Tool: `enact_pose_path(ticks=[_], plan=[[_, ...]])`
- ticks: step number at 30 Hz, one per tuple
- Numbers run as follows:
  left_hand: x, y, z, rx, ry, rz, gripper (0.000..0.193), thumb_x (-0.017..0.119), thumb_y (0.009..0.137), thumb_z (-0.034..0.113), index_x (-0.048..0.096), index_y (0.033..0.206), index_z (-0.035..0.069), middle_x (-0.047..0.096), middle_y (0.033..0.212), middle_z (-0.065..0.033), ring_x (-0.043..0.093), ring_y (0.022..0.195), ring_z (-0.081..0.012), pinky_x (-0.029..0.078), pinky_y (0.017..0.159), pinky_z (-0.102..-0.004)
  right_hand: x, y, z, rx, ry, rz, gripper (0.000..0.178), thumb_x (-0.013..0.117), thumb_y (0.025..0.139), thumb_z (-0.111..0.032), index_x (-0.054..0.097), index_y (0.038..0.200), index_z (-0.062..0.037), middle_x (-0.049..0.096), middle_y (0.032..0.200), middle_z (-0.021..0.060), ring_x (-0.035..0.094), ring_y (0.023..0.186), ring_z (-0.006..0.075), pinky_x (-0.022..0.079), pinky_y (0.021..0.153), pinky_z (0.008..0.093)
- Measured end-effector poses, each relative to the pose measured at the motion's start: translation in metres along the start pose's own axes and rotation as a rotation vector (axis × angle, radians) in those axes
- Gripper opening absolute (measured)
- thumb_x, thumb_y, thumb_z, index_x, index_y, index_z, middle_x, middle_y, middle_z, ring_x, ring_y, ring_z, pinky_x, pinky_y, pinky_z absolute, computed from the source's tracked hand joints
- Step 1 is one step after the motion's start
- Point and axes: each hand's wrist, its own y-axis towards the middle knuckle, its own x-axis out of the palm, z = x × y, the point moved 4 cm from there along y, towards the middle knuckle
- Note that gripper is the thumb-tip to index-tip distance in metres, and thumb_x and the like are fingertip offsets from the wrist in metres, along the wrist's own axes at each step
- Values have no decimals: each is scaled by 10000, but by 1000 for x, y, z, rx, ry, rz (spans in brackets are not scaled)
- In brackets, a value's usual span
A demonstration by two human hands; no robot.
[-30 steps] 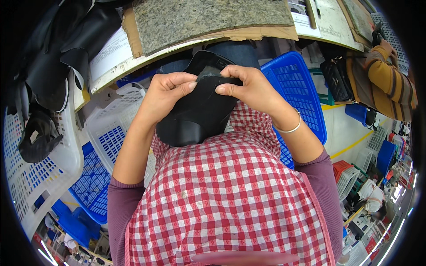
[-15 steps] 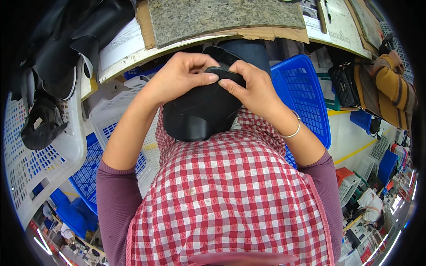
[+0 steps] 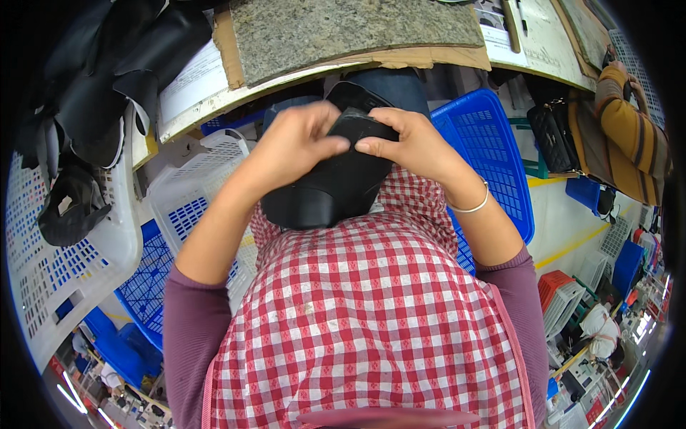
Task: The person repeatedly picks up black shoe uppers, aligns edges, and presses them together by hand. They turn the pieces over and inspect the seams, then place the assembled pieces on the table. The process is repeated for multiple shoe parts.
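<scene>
A black leather piece, which looks like a shoe upper, lies across my lap over the red-and-white checked apron. At its far end an edge stands folded up. My right hand pinches that edge between thumb and fingers. Beside it on the left, my left hand is smeared by motion, its thumb close to the leather; whether it grips anything is unclear. Another black part shows just beyond the hands, partly covered.
Ahead is a worktable with a stone slab on cardboard. Black leather pieces hang at the left above a white basket. A blue basket stands close at my right; a person in a striped sleeve is farther right.
My left hand has drawn slightly back from the leather edge and is blurred now. The right hand keeps its pinch, and the folded edge has turned a little.
</scene>
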Motion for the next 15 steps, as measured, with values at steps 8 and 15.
enact_pose_path(ticks=[8, 15], plan=[[0, -63, -31, -112, -477, 277, 189, 868, 769, 47, 746, 901, -11, 686, 896, -40, 628, 848, -147, 497, 839, -296, 4, 3, -46, -106, -243, -5, 287, 854, 834, -196, 702, 978, 1, 643, 895, 151, 629, 814, 301, 522, 753, 364], [-152, -91, 96, 372, 580, 1073, 457, 838, 743, 68, 714, 1183, 67, 707, 1156, -115, 576, 1133, -299, 447, 1009, -401, -44, 18, -155, -462, -77, 508, 229, 813, 890, -136, 671, 952, 32, 646, 874, 45, 589, 797, 120, 492, 720, 272]])
